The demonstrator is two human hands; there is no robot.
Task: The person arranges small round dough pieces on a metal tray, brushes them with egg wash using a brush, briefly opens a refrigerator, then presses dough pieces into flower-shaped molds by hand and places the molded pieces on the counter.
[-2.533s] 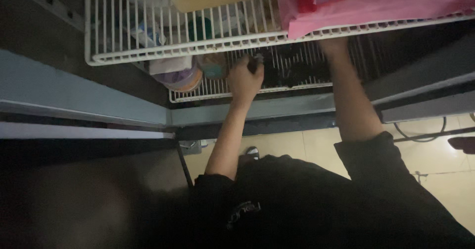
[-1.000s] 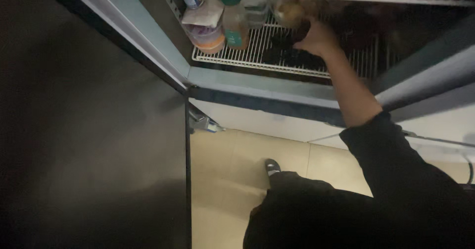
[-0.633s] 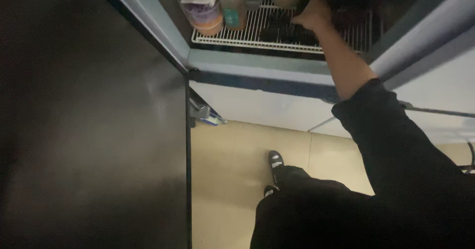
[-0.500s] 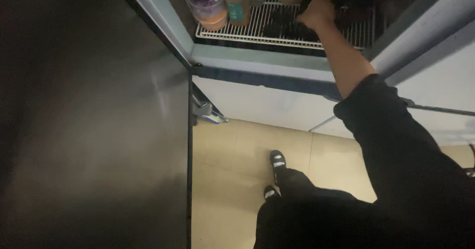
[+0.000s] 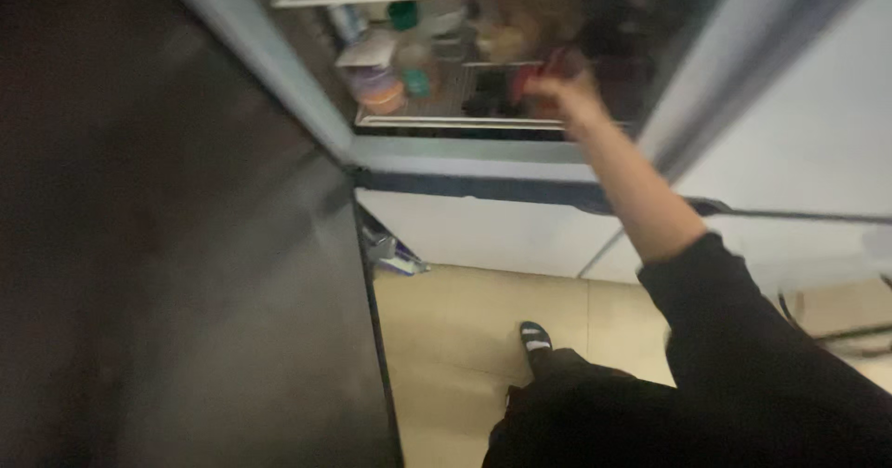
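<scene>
The right hand (image 5: 569,96) reaches into the open fridge, fingers around something red (image 5: 526,79), blurred past telling what it is or how tight the hold. One wire shelf (image 5: 437,122) carries one orange-lidded tub (image 5: 379,96) and one green-capped bottle (image 5: 409,36). The left hand is out of sight.

We stand on a pale beige tiled floor (image 5: 455,338) in dim light. A broad dark metal refrigerator door (image 5: 177,263) fills our left side, swung open. Ahead, the grey-framed refrigerator cabinet (image 5: 465,157) holds white wire shelves (image 5: 446,119), and below its bottom edge sits a white lower drawer front (image 5: 483,231).
</scene>
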